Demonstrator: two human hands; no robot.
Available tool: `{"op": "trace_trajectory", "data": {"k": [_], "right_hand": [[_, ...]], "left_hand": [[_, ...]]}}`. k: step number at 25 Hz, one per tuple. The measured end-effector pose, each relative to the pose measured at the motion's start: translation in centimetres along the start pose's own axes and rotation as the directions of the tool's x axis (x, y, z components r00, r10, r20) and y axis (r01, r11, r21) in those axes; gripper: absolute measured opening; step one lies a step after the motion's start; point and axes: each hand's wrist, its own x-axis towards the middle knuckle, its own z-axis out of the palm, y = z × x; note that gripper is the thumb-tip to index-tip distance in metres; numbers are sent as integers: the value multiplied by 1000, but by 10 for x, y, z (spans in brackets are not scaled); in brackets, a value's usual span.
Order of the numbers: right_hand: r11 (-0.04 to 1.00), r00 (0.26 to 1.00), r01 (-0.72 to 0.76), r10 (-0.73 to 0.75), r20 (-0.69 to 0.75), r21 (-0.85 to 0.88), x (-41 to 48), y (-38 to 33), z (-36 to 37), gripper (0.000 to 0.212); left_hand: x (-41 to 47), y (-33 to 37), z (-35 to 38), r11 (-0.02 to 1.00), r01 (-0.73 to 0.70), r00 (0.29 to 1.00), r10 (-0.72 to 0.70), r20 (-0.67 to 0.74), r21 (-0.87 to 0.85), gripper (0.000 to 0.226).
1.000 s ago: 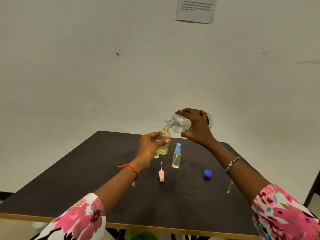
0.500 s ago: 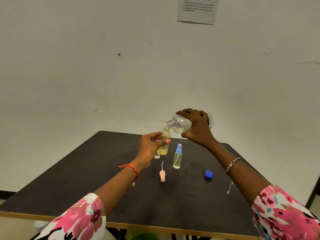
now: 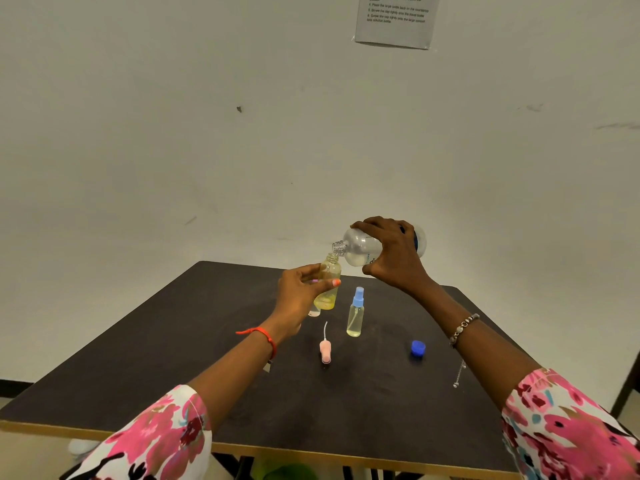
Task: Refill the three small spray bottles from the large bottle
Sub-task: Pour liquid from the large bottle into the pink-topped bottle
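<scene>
My right hand (image 3: 393, 258) grips the large clear bottle (image 3: 362, 249), tipped on its side with its open neck over the mouth of a small uncapped bottle (image 3: 329, 287). My left hand (image 3: 301, 294) holds that small bottle above the table; yellowish liquid fills its lower part. A second small bottle (image 3: 355, 315) with a light blue spray cap stands on the dark table (image 3: 173, 358). Part of a third small bottle (image 3: 314, 311) shows behind my left hand. A pink spray cap (image 3: 325, 351) with its tube lies on the table.
The large bottle's blue cap (image 3: 418, 348) lies to the right of the pink spray cap. A thin chain (image 3: 459, 374) hangs from my right wrist's bracelet. A white wall with a paper notice (image 3: 396, 20) rises behind the table.
</scene>
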Motion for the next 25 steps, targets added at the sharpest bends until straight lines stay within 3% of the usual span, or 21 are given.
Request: {"op": "trace_trajectory", "data": {"k": [25], "right_hand": [[1000, 1000, 17, -17, -6, -12, -1, 4, 1, 63]], "left_hand": [[-2, -1, 3, 1000, 28, 1000, -28, -3, -1, 54]]}}
